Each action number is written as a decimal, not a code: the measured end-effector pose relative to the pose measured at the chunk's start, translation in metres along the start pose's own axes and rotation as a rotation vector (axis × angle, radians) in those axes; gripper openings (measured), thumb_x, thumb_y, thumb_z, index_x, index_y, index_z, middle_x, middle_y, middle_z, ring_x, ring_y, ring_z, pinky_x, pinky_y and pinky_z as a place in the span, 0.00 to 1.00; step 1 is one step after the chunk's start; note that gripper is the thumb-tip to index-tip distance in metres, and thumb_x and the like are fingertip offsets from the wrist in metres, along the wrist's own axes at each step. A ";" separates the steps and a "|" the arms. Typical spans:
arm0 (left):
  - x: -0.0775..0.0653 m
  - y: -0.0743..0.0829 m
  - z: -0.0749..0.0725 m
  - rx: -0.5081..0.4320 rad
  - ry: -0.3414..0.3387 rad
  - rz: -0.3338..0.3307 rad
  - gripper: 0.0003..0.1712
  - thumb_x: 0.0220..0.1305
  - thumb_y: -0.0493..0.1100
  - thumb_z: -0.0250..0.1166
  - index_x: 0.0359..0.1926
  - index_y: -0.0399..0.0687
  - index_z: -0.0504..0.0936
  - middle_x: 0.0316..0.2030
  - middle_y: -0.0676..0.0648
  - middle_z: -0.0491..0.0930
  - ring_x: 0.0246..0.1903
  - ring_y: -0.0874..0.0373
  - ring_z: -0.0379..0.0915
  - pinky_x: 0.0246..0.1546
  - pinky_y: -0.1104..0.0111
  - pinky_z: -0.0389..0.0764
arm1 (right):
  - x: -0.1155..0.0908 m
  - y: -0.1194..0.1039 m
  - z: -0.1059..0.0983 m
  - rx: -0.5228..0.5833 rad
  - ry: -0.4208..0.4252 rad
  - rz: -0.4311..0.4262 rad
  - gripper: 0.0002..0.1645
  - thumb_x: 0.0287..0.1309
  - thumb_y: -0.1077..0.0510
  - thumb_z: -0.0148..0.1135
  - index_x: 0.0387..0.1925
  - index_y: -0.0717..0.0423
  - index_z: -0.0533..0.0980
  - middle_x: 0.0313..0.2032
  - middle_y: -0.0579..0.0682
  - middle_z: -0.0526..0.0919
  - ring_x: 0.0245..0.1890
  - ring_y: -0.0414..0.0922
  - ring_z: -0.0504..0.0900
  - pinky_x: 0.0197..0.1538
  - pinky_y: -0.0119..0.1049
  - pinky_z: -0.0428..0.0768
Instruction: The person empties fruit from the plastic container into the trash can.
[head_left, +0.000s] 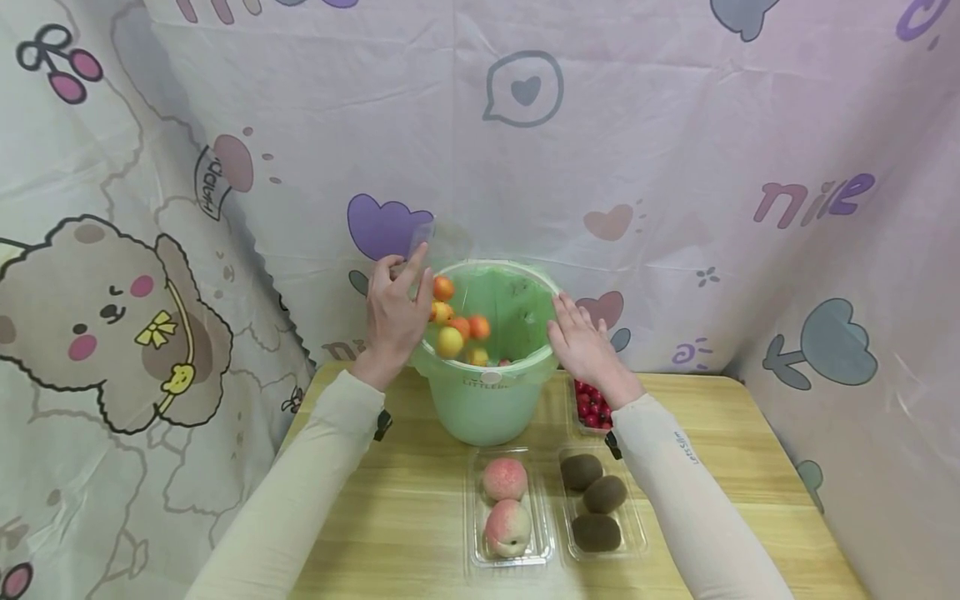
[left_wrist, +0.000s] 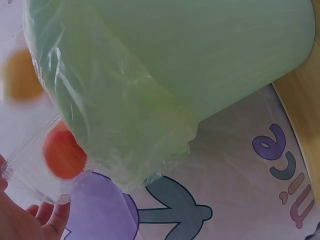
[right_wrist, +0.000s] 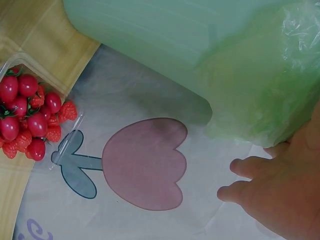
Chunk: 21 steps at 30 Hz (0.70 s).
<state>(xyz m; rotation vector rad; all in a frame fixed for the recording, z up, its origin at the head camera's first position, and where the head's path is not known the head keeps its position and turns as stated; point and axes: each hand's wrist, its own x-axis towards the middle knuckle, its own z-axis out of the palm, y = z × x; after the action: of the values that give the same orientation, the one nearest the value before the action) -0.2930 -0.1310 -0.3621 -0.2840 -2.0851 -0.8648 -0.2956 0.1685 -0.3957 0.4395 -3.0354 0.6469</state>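
A pale green bucket (head_left: pixel 483 408) lined with a thin green plastic bag (left_wrist: pixel 120 100) stands at the back of the table. My left hand (head_left: pixel 397 312) grips a clear plastic box (left_wrist: pixel 32 155), tilted at the bucket's left rim. Small orange and yellow fruits (head_left: pixel 450 342) tumble from it into the bucket, blurred by motion. One orange-red fruit (left_wrist: pixel 65 152) shows at the box in the left wrist view. My right hand (head_left: pixel 588 346) rests against the right rim with its fingers extended, touching the bag. What lies deep in the bucket is mostly hidden.
Two peaches (head_left: pixel 505 479) sit in a clear tray in front of the bucket. To their right, another clear tray holds three brown kiwis (head_left: pixel 604 494). A box of small red fruits (right_wrist: pixel 37 122) stands right of the bucket, partly behind my right forearm. A printed cloth (head_left: pixel 675 100) hangs behind.
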 end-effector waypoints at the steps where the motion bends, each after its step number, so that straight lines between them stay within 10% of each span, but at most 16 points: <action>1: 0.000 0.000 0.000 -0.002 0.000 -0.001 0.23 0.77 0.45 0.62 0.68 0.48 0.82 0.57 0.26 0.76 0.51 0.31 0.75 0.53 0.42 0.79 | 0.000 0.000 0.000 -0.001 -0.001 -0.001 0.42 0.81 0.37 0.21 0.86 0.53 0.41 0.86 0.53 0.38 0.83 0.68 0.43 0.80 0.73 0.37; 21: -0.002 -0.002 -0.002 -0.050 -0.025 0.006 0.22 0.76 0.44 0.62 0.67 0.48 0.83 0.60 0.26 0.75 0.50 0.34 0.75 0.52 0.45 0.80 | 0.000 0.000 0.000 0.008 0.000 -0.003 0.40 0.83 0.40 0.24 0.86 0.53 0.41 0.86 0.53 0.38 0.83 0.68 0.43 0.80 0.74 0.37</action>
<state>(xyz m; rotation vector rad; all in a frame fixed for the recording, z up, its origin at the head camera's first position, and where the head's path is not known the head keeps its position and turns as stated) -0.2918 -0.1333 -0.3639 -0.3284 -2.0866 -0.9152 -0.2954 0.1683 -0.3955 0.4439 -3.0329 0.6595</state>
